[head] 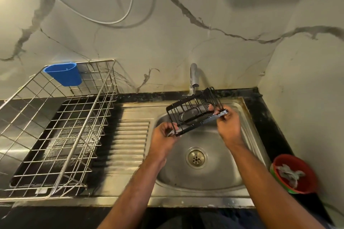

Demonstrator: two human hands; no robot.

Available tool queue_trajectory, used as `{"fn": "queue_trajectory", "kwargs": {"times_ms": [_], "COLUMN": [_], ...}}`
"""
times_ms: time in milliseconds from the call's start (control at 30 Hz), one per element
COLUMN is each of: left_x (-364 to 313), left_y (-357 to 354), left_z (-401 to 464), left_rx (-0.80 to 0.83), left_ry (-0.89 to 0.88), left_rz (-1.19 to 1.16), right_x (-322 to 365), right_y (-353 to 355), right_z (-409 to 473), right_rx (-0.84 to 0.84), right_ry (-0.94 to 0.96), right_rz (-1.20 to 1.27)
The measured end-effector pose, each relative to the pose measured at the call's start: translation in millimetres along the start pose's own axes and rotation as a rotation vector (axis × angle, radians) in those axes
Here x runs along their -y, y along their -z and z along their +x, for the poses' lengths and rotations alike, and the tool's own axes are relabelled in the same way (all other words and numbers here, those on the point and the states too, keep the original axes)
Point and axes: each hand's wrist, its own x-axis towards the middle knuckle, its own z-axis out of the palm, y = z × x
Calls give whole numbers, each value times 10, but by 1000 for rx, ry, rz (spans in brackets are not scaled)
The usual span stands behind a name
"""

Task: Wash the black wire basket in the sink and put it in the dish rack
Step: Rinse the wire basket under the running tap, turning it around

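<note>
Two hands on one object. Black wire basket (195, 110) is held in the air over the sink (240, 109), tilted, just beneath the spout of the tap (193, 78). No water stream can be made out from the tap; cannot tell if it is running.

Long axis of basket: runs from lower left to upper right in the head view, low end toward the person, high end toward the back wall.

Left hand (163, 135) grips the low near end, fingers curled round the corner wires. Right hand (228, 124) pinches the high far end at the flat metal strip along the rim, with some fingers (211, 107) reaching inside the wire frame. Both hands grasp the basket; neither is free.

Dish rack (55, 126) stands on the desk well to the left, past the ribbed drainboard (130, 139). Blue cup (64, 76) hangs on its back rim. Red bowl (296, 173) with a crumpled cloth sits at the right edge of the desk.

Judgement: washing step in hand, rack placement not yet done. Rack lies leftward along the basket's low end, so the left hand is nearer and would lead the transfer. Basket's long axis would need turning to sit along the rack's length.
</note>
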Motion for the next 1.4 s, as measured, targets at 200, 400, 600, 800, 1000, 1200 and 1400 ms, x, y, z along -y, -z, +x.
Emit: {"fn": "queue_trajectory", "kwargs": {"times_ms": [200, 400, 600, 800, 1000, 1200, 1400], "left_x": [-110, -168, -226, -146, -163, -238, -233], "left_y": [-116, -177, -197, -273, -266, -182, -77], "left_z": [-11, -5, -67, -20, 56, 79, 83], "left_rx": [-11, 9, 205, 262, 285, 280, 263], "left_ry": [-24, -13, 20, 75, 55, 1, -26], "left_rz": [-79, -70, -77, -98, -130, -135, -136], "right_x": [-3, -3, 3, -89, -294, -278, -227], "right_y": [143, 242, 321, 380, 403, 332, 243], "right_z": [10, -8, -39, -16, 50, -1, -27], "right_rx": [-58, -47, -99, -121, -93, -111, -142], "right_ry": [5, 50, 66, 53, 49, 2, 71], "right_rz": [75, 135, 112, 131, 342, 184, 198]}}
